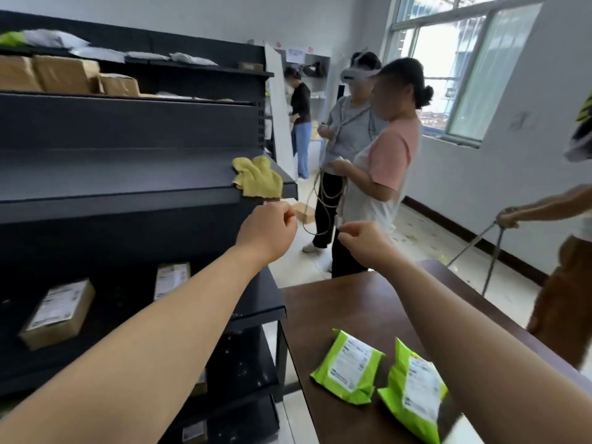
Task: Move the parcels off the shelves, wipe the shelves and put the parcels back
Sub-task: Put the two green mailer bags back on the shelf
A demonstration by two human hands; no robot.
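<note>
Left hand (pixel 267 230) and right hand (pixel 365 241) hover, fingers curled empty, below cloth (pixel 256 177) on dark shelf (pixel 128 174).

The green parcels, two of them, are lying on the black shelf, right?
Not quite. The two green parcels are lying on the brown table, not on the black shelf. The head view shows them side by side there.

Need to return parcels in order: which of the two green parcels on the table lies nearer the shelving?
The left green parcel, close to the table edge beside the shelving; the right green parcel lies farther from it.
</note>
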